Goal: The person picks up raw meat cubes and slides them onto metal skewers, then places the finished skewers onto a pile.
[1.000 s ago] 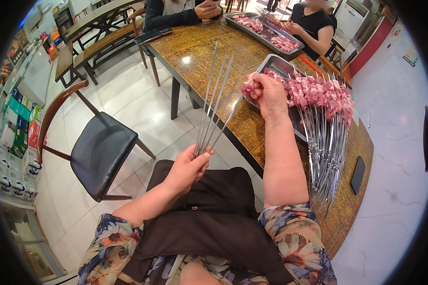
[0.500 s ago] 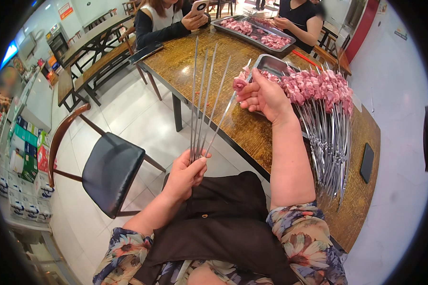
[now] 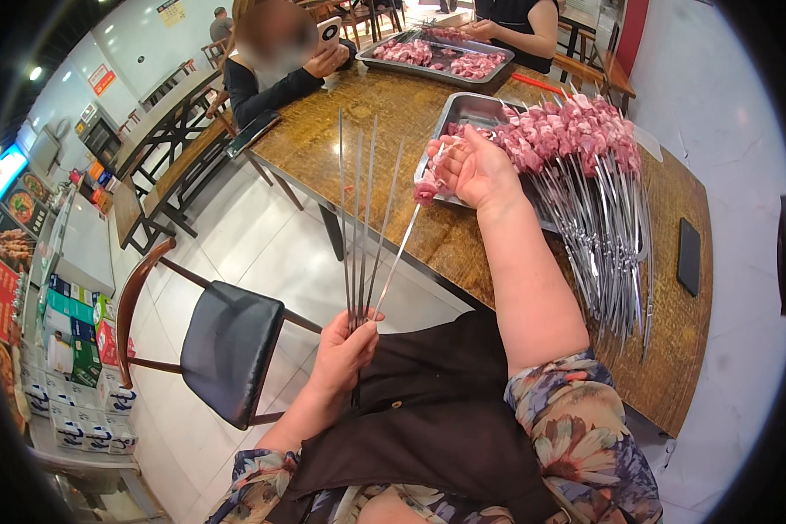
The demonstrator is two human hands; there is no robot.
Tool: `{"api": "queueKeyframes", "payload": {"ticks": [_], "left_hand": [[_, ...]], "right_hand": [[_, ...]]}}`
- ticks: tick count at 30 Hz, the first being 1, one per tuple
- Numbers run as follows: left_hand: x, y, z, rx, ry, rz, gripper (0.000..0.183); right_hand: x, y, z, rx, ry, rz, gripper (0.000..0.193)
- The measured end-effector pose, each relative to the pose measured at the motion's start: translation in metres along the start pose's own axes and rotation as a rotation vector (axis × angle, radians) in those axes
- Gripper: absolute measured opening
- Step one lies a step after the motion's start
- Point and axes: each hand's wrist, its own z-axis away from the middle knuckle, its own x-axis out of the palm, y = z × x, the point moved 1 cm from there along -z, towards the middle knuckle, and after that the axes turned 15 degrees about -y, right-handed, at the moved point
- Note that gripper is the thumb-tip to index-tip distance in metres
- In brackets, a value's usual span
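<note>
Two hands are working apart from each other, in front of a dark apron [image 3: 437, 410]. Left hand [image 3: 345, 348] is closing firmly around the lower parts of several metal skewers [image 3: 361, 236], which are spreading upward like a fan. One loaded skewer [image 3: 399, 253] among them is leaning to the right, and it is carrying pink meat pieces [image 3: 425, 190] near its upper part. The right hand [image 3: 482, 172] is reaching over the table [image 3: 672, 354] to this meat, with the palm partly turned up and the fingers bending; I cannot tell whether they are gripping the pieces or only touching them. Just behind this hand, a metal tray [image 3: 476, 106] is lying on the table. To its right, many finished skewers [image 3: 576, 135] are lying in a heap, their meat ends away from the person and their bare ends pointing back. A dark phone [image 3: 689, 256] is resting near the right edge. At the far end, a second tray [image 3: 428, 75] is holding more meat, and two other people are sitting nearby.
</note>
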Motion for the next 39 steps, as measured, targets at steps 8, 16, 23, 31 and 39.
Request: {"api": "queueKeyframes", "payload": {"ticks": [8, 16, 23, 31, 39], "left_hand": [[0.0, 0.0, 0.004, -0.018, 0.005, -0.004, 0.014], [-0.002, 0.003, 0.007, -0.043, 0.011, -0.025, 0.016], [-0.002, 0.005, 0.001, -0.049, 0.018, -0.084, 0.015], [-0.003, 0.002, -0.002, -0.016, 0.061, -0.058, 0.014], [-0.005, 0.001, -0.001, -0.014, 0.057, -0.054, 0.015]], "right_hand": [[0.002, 0.002, -0.002, -0.059, 0.033, -0.067, 0.03], [0.007, -0.003, 0.006, -0.142, 0.044, 0.007, 0.029], [0.03, -0.005, 0.013, -0.088, -0.091, 0.172, 0.024], [0.044, 0.0, 0.018, -0.08, -0.146, 0.308, 0.023], [0.042, 0.007, 0.015, -0.116, -0.077, 0.38, 0.02]]}}
